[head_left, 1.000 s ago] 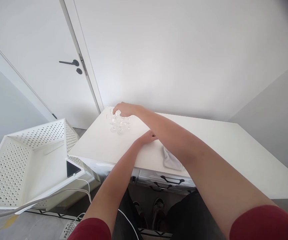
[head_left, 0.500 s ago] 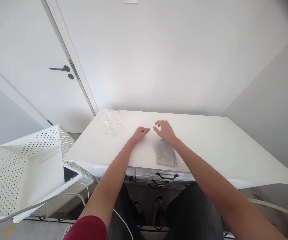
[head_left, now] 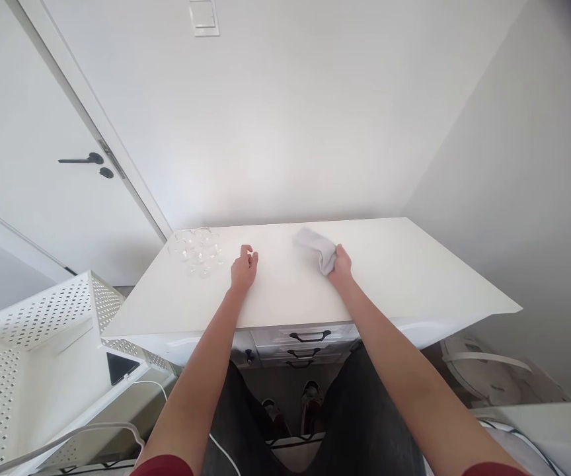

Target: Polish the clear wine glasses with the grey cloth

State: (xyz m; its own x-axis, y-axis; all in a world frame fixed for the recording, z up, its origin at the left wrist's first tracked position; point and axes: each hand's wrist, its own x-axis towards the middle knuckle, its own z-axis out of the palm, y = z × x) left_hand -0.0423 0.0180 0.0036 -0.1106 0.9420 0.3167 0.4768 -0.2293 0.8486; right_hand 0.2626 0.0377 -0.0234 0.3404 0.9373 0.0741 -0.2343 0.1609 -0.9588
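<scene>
My right hand (head_left: 341,266) is closed on one edge of a grey cloth (head_left: 312,243), holding it up over the white tabletop (head_left: 285,291). The cloth's far end spreads to the left and is smeared by motion. My left hand (head_left: 244,270) is over the tabletop, left of the cloth, its fingers loosely bent, with a gap between thumb and forefinger and nothing visible in it. Left of that hand, several clear stemmed glasses (head_left: 199,252) stand in a tight cluster near the back left corner.
Drawers with black handles (head_left: 310,336) are under the tabletop's front edge. At the lower left, a white perforated cart (head_left: 62,360) holds a dark phone (head_left: 121,367) with a white cable. A door with a black handle (head_left: 82,159) is at the left. A pale wall rises behind.
My right hand has taken hold of the grey cloth and lifted it from the table's front. My left hand has moved left, towards the glasses, and the camera view has shifted right.
</scene>
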